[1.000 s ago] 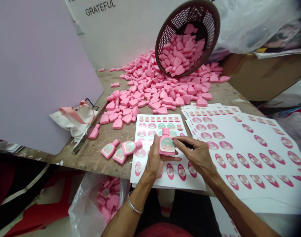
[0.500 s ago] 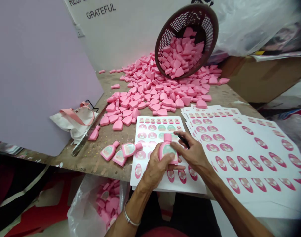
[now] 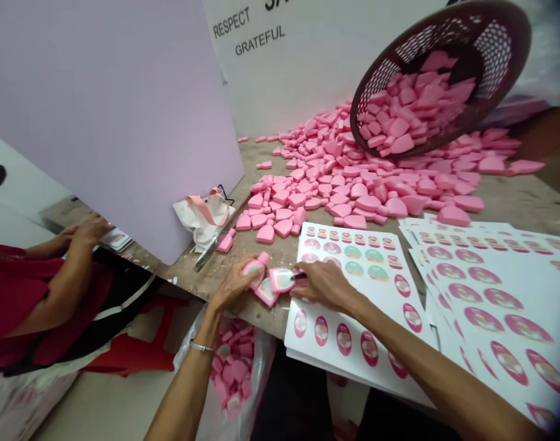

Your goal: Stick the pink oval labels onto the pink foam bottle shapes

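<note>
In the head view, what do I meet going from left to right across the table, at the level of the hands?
co-worker's hand, left hand, labelled pink bottle-shaped piece, right hand, sticker sheet, stacked sticker sheets

The person's left forearm [image 3: 181, 392] rose from the bottom of the view, angled up and to the right; the left wrist [image 3: 204, 331] was bent slightly; the left hand [image 3: 231, 285] lay low with its fingers [image 3: 247, 267] curled forward and closed; the right forearm [image 3: 427, 349] came in from the lower right, nearly level with the left hand; the right hand [image 3: 323, 285] faced back-up, its fingers [image 3: 305, 268] reaching left and pinched together; the two hands were close, just apart.
</note>
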Tool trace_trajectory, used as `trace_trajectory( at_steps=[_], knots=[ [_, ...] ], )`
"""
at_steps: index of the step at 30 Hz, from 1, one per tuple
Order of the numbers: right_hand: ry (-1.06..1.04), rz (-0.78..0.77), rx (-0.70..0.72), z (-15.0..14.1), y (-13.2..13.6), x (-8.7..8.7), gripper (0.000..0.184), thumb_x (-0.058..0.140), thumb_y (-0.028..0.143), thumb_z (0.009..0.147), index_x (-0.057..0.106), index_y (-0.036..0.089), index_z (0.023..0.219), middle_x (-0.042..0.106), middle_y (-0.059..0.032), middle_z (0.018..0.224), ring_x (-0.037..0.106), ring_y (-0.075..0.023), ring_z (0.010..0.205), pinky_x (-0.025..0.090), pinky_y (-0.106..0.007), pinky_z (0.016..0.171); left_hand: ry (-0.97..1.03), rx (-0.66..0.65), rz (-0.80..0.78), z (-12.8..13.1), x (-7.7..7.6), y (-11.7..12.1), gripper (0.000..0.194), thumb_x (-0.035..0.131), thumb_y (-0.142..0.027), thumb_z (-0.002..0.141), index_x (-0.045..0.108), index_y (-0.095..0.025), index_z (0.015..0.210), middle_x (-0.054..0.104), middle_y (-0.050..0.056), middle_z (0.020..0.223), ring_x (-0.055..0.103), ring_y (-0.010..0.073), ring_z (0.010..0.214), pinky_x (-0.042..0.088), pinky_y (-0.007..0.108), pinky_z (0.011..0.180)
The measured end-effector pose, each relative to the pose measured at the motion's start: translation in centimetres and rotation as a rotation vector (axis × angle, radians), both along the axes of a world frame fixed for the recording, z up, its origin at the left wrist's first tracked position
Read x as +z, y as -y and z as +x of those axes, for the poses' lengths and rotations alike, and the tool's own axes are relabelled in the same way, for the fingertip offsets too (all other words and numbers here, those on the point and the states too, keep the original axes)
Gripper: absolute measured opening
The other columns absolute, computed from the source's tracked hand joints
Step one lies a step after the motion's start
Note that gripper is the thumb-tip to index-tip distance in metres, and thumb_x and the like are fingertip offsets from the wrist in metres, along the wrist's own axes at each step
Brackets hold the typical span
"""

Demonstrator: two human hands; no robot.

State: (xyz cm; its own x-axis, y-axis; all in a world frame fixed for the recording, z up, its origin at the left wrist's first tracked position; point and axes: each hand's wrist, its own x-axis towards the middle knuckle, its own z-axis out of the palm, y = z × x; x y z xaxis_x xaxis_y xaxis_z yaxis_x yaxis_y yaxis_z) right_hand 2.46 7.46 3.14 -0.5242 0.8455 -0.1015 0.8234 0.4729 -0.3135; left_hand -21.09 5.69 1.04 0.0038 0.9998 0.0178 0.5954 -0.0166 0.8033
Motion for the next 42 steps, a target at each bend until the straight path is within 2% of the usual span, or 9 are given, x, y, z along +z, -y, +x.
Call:
trace_trajectory(
  at_steps=[5, 8, 12, 16, 22, 26, 33, 39, 42],
  knots=[
    [0.009, -0.021, 0.137, -6.1, 1.5, -1.2, 0.020, 0.061, 0.035, 0.077, 0.067, 0.016, 0.081, 0.071, -0.0120, 0.083, 0.066, -0.0273, 0.084, 0.041, -0.036, 0.078, -0.015, -0.053, -0.133, -3.7, 0.1, 4.5, 0.033, 0.056, -0.044, 0.079, 0.069, -0.016, 0.093, 0.070, 0.004, 0.092, 0.061, 0.0225, 0.086, 0.047, 0.030, 0.080],
    [-0.038, -0.046, 0.208, -8.9, 5.2, -2.6, 0.021, 0.054, 0.027, 0.081, 0.065, 0.015, 0.095, 0.071, -0.0109, 0.090, 0.065, -0.0265, 0.089, 0.041, -0.038, 0.084, -0.014, 0.034, -0.246, -7.2, 0.6, 9.8, 0.036, 0.056, -0.046, 0.078, 0.068, -0.020, 0.100, 0.069, 0.003, 0.101, 0.059, 0.0254, 0.099, 0.044, 0.030, 0.087],
    [-0.174, -0.114, 0.368, -11.0, 9.3, -3.9, 0.049, 0.057, 0.026, 0.079, 0.051, 0.013, 0.126, 0.065, -0.0135, 0.113, 0.055, -0.0287, 0.111, 0.031, -0.047, 0.102, -0.148, 0.100, -0.405, -9.9, 1.3, 13.9, 0.034, 0.064, -0.047, 0.069, 0.068, -0.021, 0.090, 0.070, 0.001, 0.089, 0.061, 0.0249, 0.089, 0.047, 0.029, 0.077],
    [-0.306, -0.152, 0.342, -9.6, 9.6, -3.0, 0.045, 0.059, 0.027, 0.078, 0.055, 0.017, 0.121, 0.063, -0.0117, 0.112, 0.054, -0.0292, 0.108, 0.034, -0.047, 0.100, -0.341, 0.090, -0.225, -7.8, 1.2, 9.8, 0.031, 0.043, -0.039, 0.087, 0.065, -0.019, 0.094, 0.069, 0.005, 0.093, 0.063, 0.0208, 0.086, 0.045, 0.027, 0.079],
    [-0.340, 0.009, 0.135, -3.6, 8.2, -1.7, 0.028, 0.053, 0.018, 0.078, 0.062, 0.022, 0.104, 0.066, -0.0074, 0.095, 0.060, -0.0242, 0.089, 0.043, -0.037, 0.080, -0.704, 0.532, -0.099, -2.2, -1.1, -2.7, 0.042, 0.046, -0.034, 0.087, 0.056, -0.002, 0.112, 0.061, 0.027, 0.107, 0.060, 0.0352, 0.100, 0.044, 0.041, 0.082],
    [-0.331, -0.029, 0.016, 0.2, 9.5, -2.4, 0.023, 0.052, 0.020, 0.080, 0.065, 0.025, 0.098, 0.066, -0.0050, 0.087, 0.060, -0.0223, 0.082, 0.043, -0.034, 0.075, -0.737, 0.673, -0.091, -1.6, -2.2, -6.2, 0.050, 0.047, -0.033, 0.087, 0.047, 0.002, 0.122, 0.054, 0.032, 0.112, 0.061, 0.0384, 0.098, 0.046, 0.042, 0.074],
    [-0.540, -0.279, -0.269, 6.9, 9.3, -0.9, 0.030, 0.052, 0.042, 0.085, 0.062, 0.026, 0.108, 0.069, -0.0025, 0.087, 0.063, -0.0198, 0.080, 0.046, -0.029, 0.071, -0.643, 0.556, -0.059, -1.2, -0.7, -6.9, 0.037, 0.048, -0.028, 0.083, 0.058, 0.001, 0.103, 0.056, 0.034, 0.109, 0.058, 0.0440, 0.101, 0.044, 0.049, 0.075],
    [-0.554, 0.007, -0.586, 13.3, 5.2, -2.5, 0.029, 0.038, 0.047, 0.091, 0.055, 0.024, 0.086, 0.066, -0.0017, 0.080, 0.058, -0.0175, 0.069, 0.042, -0.030, 0.065, -0.242, 0.226, -0.075, 5.3, 0.2, -2.4, 0.042, 0.044, -0.047, 0.085, 0.066, -0.011, 0.088, 0.066, 0.010, 0.073, 0.065, 0.0245, 0.071, 0.049, 0.032, 0.062],
    [-0.427, 0.172, -0.577, 13.7, 2.5, -3.5, 0.022, 0.044, 0.040, 0.090, 0.055, 0.023, 0.081, 0.065, -0.0015, 0.079, 0.057, -0.0188, 0.074, 0.039, -0.030, 0.069, 0.301, 0.051, -0.178, 11.1, -0.8, -0.7, 0.038, 0.054, -0.046, 0.080, 0.064, -0.013, 0.096, 0.066, 0.006, 0.073, 0.062, 0.0160, 0.057, 0.049, 0.025, 0.053]
  ],
)
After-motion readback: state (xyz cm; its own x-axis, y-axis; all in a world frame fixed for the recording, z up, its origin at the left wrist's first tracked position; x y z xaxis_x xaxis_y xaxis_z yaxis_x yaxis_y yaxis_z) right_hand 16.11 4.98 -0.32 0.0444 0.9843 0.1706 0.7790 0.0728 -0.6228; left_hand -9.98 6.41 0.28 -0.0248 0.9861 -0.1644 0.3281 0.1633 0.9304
